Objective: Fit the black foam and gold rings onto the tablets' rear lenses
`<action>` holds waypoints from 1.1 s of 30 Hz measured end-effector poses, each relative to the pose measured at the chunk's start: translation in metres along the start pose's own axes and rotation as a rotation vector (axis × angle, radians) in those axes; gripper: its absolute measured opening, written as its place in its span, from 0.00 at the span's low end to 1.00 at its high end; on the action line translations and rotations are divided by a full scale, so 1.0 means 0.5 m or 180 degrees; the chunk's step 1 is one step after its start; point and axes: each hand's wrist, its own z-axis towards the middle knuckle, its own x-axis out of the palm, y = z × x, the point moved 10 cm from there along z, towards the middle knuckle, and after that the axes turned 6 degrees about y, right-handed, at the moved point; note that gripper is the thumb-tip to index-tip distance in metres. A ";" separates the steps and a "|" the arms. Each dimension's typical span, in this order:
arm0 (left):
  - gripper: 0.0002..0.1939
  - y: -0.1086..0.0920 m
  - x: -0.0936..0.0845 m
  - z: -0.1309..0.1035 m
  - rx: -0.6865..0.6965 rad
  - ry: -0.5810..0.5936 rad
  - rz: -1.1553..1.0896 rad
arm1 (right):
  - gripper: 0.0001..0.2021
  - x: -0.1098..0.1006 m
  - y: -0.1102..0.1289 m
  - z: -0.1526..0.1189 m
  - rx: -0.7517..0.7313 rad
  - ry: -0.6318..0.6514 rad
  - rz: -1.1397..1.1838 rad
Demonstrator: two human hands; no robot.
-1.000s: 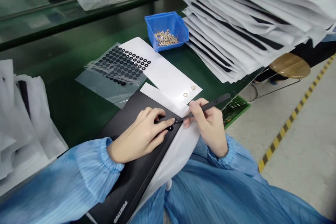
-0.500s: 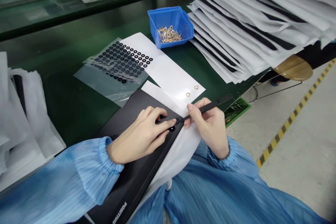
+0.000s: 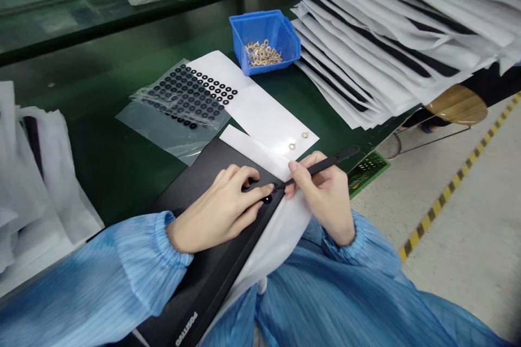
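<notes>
A flat black laptop-like case (image 3: 195, 171) with white "POSITIVO" lettering lies slantwise in front of me, over a white foam sleeve (image 3: 277, 238). My left hand (image 3: 222, 209) rests on it palm down, fingers bent and apart. Its index fingertip presses beside a small dark round piece (image 3: 275, 187) near the case's right corner. Just below that fingertip shows a glossy black dot (image 3: 266, 200). Black tweezers (image 3: 325, 164) are gripped in my right hand (image 3: 325, 190), their tip touching down by the round piece. My left thumb is mostly hidden.
Behind the case lie a white sheet (image 3: 268, 114) with two beige rings and a clear bag (image 3: 163, 124) over rows of black rings. A blue bin (image 3: 266, 68) holds beige rings. Tall stacks of white sleeves (image 3: 366, 65) stand right, more sleeves (image 3: 52, 173) left.
The view has shifted very slightly. Both hands, the tweezers and the case look the same as before.
</notes>
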 end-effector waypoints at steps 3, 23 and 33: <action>0.16 0.003 0.001 0.000 -0.0046 0.0013 -0.0045 | 0.14 0.001 -0.001 -0.001 0.0010 0.0003 0.0007; 0.14 0.007 -0.012 -0.005 0.0012 -0.0330 -0.0320 | 0.10 0.088 0.204 0.226 -0.1372 0.0595 -0.0964; 0.13 0.015 0.002 -0.003 -0.0106 -0.0206 -0.0230 | 0.10 0.320 0.236 0.204 -0.1559 0.1712 -0.1096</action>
